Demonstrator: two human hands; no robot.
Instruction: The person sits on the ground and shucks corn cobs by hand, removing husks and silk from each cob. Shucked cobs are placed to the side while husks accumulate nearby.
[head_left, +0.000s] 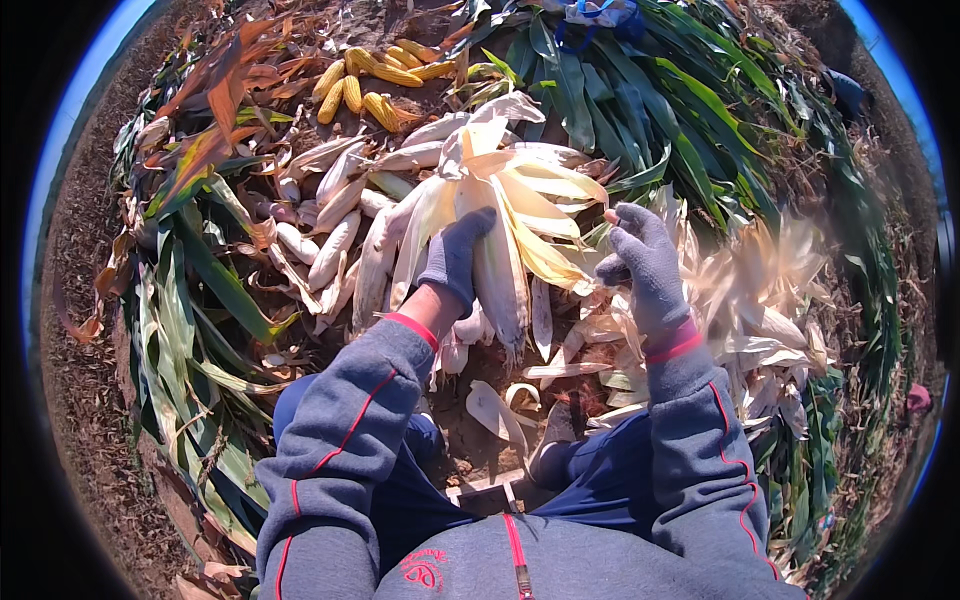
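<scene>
Pale dry corn husks (491, 247), spread open in long leaves, lie in the grip of my left hand (461, 251), which wears a grey knitted glove. Whether a cob is inside them is hidden. To their right, my gloved right hand (637, 262) is raised with fingers bent and a bare fingertip showing; whether it holds a husk strip cannot be told. Several unhusked ears of corn (334, 247) lie in a heap beyond and left of my left hand. Husked yellow corn cobs (394, 73) rest on the ground farther off.
Loose dry husks (757, 315) are piled right of my right hand. Green corn stalks and leaves (637, 112) lie beyond, with more leaves (180, 360) at the left. A blue and white bag (600, 15) sits at the top. Husk scraps (495, 412) lie between my legs.
</scene>
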